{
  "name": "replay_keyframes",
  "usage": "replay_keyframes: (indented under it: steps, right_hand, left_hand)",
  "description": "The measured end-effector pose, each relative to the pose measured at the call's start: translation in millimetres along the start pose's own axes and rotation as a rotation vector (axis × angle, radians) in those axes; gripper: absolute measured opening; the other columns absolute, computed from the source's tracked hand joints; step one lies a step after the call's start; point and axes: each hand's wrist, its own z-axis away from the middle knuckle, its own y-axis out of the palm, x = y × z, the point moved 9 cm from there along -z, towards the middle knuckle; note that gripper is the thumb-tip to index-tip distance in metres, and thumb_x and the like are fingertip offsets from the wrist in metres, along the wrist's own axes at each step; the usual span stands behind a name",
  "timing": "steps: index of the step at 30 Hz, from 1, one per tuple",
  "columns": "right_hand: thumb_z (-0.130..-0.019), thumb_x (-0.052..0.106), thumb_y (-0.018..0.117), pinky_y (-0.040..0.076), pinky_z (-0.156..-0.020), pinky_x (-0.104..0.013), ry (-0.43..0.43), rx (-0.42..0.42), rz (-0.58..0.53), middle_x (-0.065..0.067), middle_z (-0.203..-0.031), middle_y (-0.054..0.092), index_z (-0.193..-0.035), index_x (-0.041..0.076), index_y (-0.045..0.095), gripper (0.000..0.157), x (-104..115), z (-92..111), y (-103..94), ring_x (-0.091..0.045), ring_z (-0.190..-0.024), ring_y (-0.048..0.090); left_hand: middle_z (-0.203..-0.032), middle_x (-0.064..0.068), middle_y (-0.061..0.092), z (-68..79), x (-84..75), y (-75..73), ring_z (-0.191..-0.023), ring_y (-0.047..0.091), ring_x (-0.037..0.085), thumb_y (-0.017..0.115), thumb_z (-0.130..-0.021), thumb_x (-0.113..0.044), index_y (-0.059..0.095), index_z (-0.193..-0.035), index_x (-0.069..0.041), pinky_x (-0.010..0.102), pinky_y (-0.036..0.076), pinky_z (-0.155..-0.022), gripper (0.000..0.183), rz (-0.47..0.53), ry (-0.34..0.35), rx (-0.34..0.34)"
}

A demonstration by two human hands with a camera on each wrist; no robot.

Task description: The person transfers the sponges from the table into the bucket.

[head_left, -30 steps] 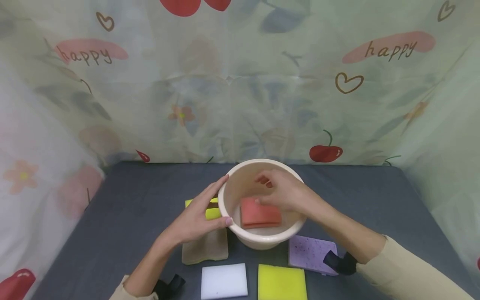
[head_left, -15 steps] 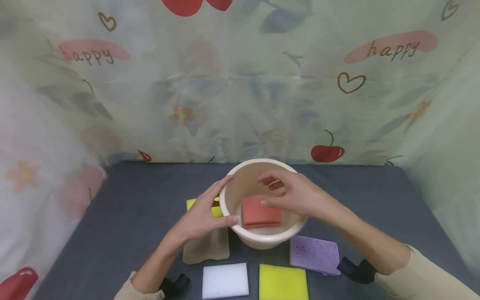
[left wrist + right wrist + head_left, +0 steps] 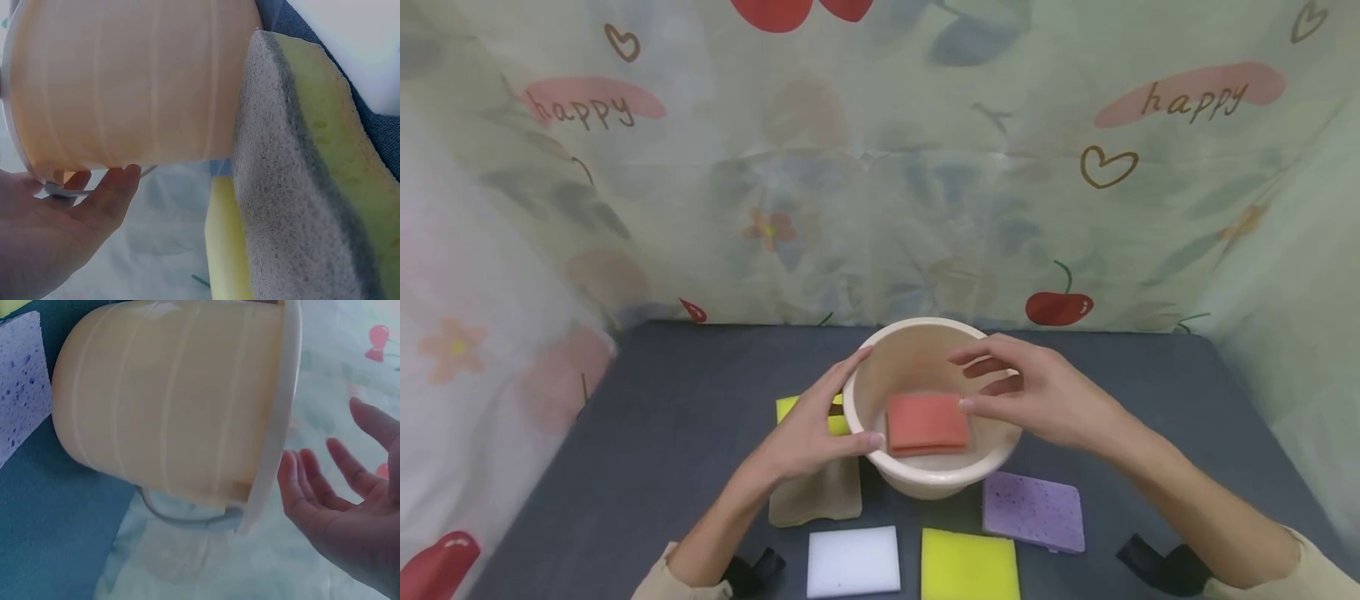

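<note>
A cream bucket stands on the dark table, with a salmon-coloured sponge lying at its bottom. My left hand grips the left side of the bucket's rim, thumb over the edge. In the left wrist view its fingers curl beside the wire handle. Above the right part of the rim is my right hand, fingers loosely bent and holding nothing. The right wrist view shows that same hand's fingertips just beyond the rim.
In front of the bucket lie a white sponge, a yellow sponge and a purple sponge. A grey-topped scouring sponge and another yellow sponge sit at its left. A printed curtain hangs behind the table.
My right hand has drawn up and to the right from over the salmon sponge to the bucket's right rim, its fingers spreading. The left hand keeps its grip on the rim.
</note>
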Motion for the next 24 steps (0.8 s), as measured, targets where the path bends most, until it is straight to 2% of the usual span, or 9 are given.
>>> replay_keyframes:
  steps: [6,12,17,24]
  right_hand:
    - [-0.089,0.019,0.077,0.055,-0.088,-0.032,-0.100,-0.014,-0.001,0.001,-0.120,0.065,-0.126,0.019,0.064,0.040,4,12,-7.5,-0.015,-0.107,0.065]
    - [-0.088,0.014,0.077,0.055,-0.085,-0.030,-0.143,-0.024,-0.007,0.003,-0.117,0.065,-0.126,0.020,0.063,0.041,3,24,-12.8,-0.015,-0.100,0.067]
    - [-0.089,0.010,0.076,0.055,-0.085,-0.029,-0.189,-0.043,0.007,0.005,-0.116,0.065,-0.126,0.022,0.063,0.042,1,34,-17.6,-0.017,-0.101,0.066]
    - [-0.088,0.001,0.074,0.054,-0.086,-0.026,-0.243,-0.079,0.010,0.001,-0.122,0.064,-0.131,0.018,0.061,0.048,-4,52,-23.6,-0.017,-0.110,0.062]
  left_hand:
    - [-0.156,-0.003,0.032,0.0,-1.3,1.2,-0.130,0.048,0.025,0.082,-0.081,-0.033,0.024,-0.157,-0.034,0.044,0.050,-0.096,0.096,0.013,0.008,0.009]
    - [-0.156,-0.001,0.032,0.2,-0.6,2.2,-0.130,0.048,0.025,0.082,-0.082,-0.033,0.023,-0.158,-0.033,0.045,0.049,-0.096,0.096,0.018,0.005,0.015]
    - [-0.155,-0.001,0.033,0.1,-0.4,1.9,-0.129,0.048,0.024,0.083,-0.081,-0.033,0.023,-0.157,-0.034,0.043,0.050,-0.095,0.097,0.008,-0.003,0.008]
    - [-0.154,0.001,0.034,-0.1,-1.1,2.0,-0.129,0.049,0.025,0.083,-0.081,-0.032,0.023,-0.158,-0.034,0.041,0.051,-0.094,0.097,-0.005,0.003,0.000]
